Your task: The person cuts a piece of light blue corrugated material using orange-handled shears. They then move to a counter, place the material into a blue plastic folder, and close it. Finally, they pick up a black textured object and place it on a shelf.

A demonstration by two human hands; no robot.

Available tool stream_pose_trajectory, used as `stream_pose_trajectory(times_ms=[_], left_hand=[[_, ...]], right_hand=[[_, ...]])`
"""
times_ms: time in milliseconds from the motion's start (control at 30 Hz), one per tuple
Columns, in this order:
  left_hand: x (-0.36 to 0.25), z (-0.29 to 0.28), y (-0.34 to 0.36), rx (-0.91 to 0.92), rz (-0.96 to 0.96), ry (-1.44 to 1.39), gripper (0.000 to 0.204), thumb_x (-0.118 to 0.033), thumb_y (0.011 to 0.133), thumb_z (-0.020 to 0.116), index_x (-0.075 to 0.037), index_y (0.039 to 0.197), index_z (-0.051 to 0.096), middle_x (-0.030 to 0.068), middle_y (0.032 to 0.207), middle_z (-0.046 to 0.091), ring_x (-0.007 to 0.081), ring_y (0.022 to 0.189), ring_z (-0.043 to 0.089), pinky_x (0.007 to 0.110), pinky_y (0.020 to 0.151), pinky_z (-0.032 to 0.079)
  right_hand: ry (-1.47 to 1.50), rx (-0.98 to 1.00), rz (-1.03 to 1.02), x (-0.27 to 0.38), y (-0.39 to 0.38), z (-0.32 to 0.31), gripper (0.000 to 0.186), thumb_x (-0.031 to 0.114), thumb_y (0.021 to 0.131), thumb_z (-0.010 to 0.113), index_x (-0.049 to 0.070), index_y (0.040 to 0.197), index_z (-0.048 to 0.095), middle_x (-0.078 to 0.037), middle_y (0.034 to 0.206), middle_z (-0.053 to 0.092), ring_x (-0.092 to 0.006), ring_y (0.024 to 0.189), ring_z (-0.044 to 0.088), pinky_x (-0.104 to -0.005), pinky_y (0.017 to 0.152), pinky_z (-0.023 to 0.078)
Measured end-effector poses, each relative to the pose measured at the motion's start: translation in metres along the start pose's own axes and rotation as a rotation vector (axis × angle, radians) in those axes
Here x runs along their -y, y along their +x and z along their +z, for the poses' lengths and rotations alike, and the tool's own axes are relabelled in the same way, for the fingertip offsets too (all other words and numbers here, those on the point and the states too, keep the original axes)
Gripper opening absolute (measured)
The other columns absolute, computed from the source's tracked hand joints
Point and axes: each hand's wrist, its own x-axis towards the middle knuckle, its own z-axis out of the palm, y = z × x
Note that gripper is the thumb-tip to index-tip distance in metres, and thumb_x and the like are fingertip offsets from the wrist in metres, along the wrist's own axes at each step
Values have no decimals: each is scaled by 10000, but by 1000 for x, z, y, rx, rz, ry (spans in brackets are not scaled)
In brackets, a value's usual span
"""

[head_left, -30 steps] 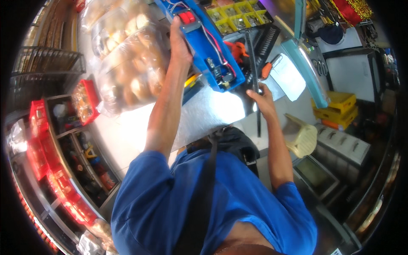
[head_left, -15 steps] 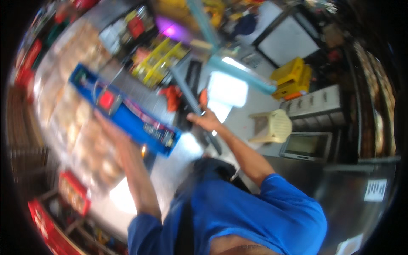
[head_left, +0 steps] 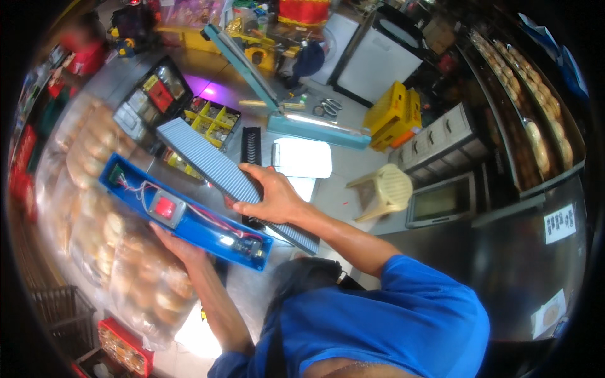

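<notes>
Blue casing (head_left: 195, 229) over grey worktop (head_left: 242, 283), bagged buns (head_left: 129, 246), yellow crates (head_left: 391, 114)

From my remote seat I have the left hand (head_left: 181, 247) raised, its fingertips hidden — left forearm (head_left: 217, 305) slanting up leftward. My right hand (head_left: 276, 194) grips, thumb (head_left: 246, 208) and forefinger (head_left: 254, 172) parted — right forearm (head_left: 346, 240) stretched behind.

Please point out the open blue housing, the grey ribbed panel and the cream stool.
Open blue housing (head_left: 196, 230): head view, bare blue inner side near its middle.
Grey ribbed panel (head_left: 211, 159): head view, ribbed face.
Cream stool (head_left: 395, 187): head view, seat.
</notes>
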Motion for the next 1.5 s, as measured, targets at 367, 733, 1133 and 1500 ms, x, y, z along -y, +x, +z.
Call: stream_pose_trajectory(times_ms=[367, 733, 1133, 1500], left_hand=[[16, 0, -2, 138, -120, -119, 570, -571, 975, 451, -62, 1215, 541, 119, 1091, 641, 212, 965, 642, 370, 845, 549], [34, -10, 1, 168, -115, -108, 550, -507, 977, 490, -95, 1321, 370, 109, 1175, 570, 193, 1062, 602, 365, 916, 524], [34, -7, -5, 151, -37, 58, 536, -515, 1011, 389, -111, 1364, 372, 135, 1224, 585, 231, 1076, 632, 404, 925, 543], [37, -3, -15, 179, 7, 90, 783, -507, 952, 543, -75, 1500, 187, 156, 1349, 457, 243, 1242, 476, 400, 1045, 411]], right_hand=[[-228, -30, -221, 37, -6, 32, 820, 264, 658, 835, -36, 1340, 492, -265, 1221, 503, -396, 1144, 535, -447, 978, 444], [-230, 31, -368, 39, 13, 59, 751, 256, 659, 830, 26, 1323, 566, -214, 1135, 494, -339, 1092, 501, -437, 920, 437], [-279, 32, -406, 36, 8, 60, 734, 299, 715, 819, 32, 1345, 553, -266, 1169, 475, -369, 1081, 490, -463, 908, 427], [-283, -10, -403, 31, 10, 65, 703, 360, 770, 781, -6, 1328, 560, -255, 1158, 469, -357, 1062, 497, -449, 883, 436]])
